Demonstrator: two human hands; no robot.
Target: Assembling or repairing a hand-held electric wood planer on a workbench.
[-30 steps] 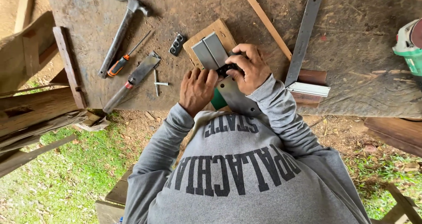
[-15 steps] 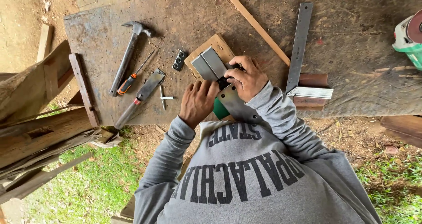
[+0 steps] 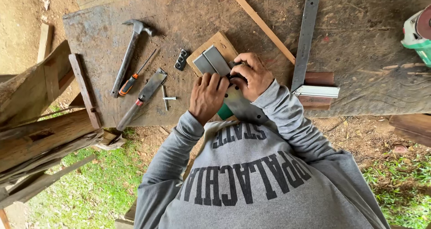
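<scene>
A grey folded sheet-metal piece (image 3: 214, 62) lay on a small square block of pale wood (image 3: 218, 42) near the middle of the weathered brown bench (image 3: 188, 13), close to its near edge. The left hand (image 3: 207, 97) pressed its fingertips flat on the near end of that metal piece, fingers held close together. The right hand (image 3: 252, 75) was curled beside it, touching the same end and closed round something small and dark; what that was could not be told from this view. Below both hands a flat grey metal plate (image 3: 242, 105) jutted past the bench edge, with a green part (image 3: 225, 112) just under the left wrist.

Left of the block sat a small black metal bracket (image 3: 181, 59) and a couple of loose screws (image 3: 167, 98). Farther left lay a flat-bladed chisel with a grey handle (image 3: 142, 97), a screwdriver with an orange and black handle (image 3: 133, 79), and a steel claw hammer (image 3: 129, 53), all roughly parallel. To the right, a steel try square (image 3: 305, 40) rested with its blade pointing away and its reddish wooden stock (image 3: 319, 90) near the bench edge. A thin wooden strip (image 3: 258, 21) ran diagonally behind the hands. A green and white power tool (image 3: 416, 35) showed at the far right edge.
</scene>
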